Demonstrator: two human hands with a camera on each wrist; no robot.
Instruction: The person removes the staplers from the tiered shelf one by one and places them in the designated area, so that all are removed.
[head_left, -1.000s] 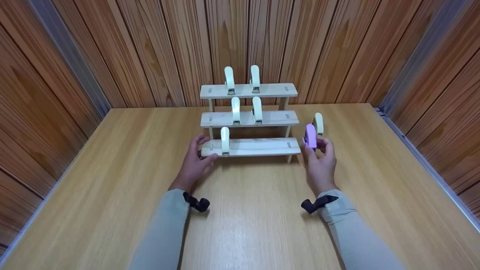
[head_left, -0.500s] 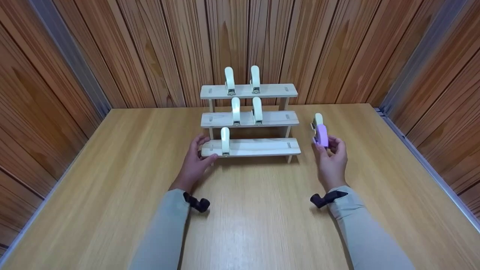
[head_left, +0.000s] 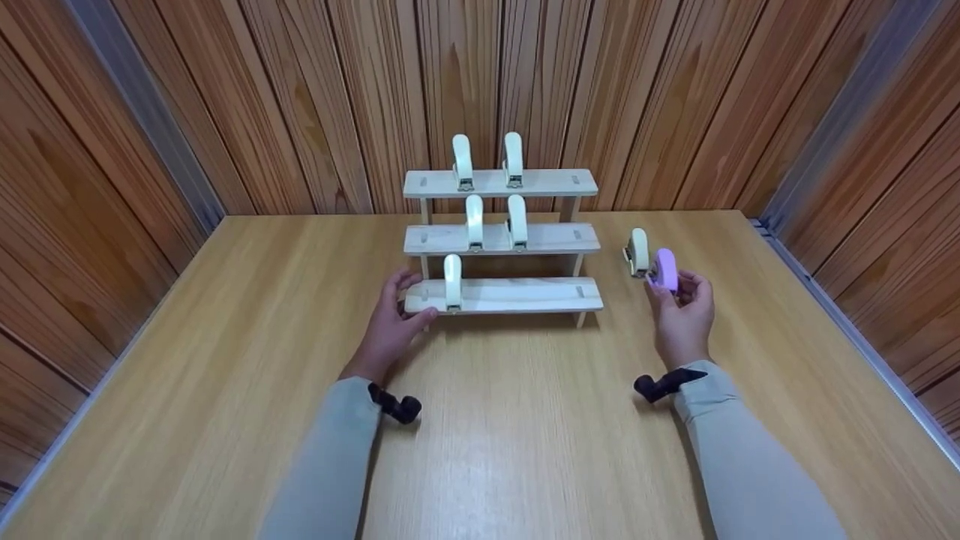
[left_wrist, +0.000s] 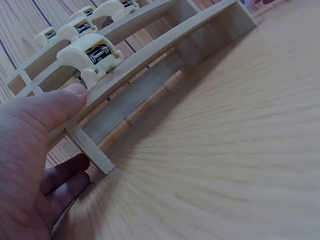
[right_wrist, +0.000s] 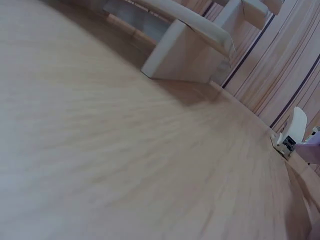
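Note:
A three-tier wooden stand is on the table, with cream hole punches upright on its steps. My left hand grips the left end of the lowest step. In the left wrist view the thumb lies on the front edge beside a cream hole punch, with fingers down by the leg. To the right of the stand, my right hand pinches a purple hole punch between thumb and fingers. Just left of it, another cream hole punch stands on the table. Only a sliver of purple punch shows in the right wrist view.
Two cream punches are on the top step, two on the middle step and one at the left of the lowest. Wood-plank walls enclose the table at the back and sides.
My right hand has moved right with the purple hole punch, passing in front of the loose cream one to its right side. The left hand and the stand have stayed put.

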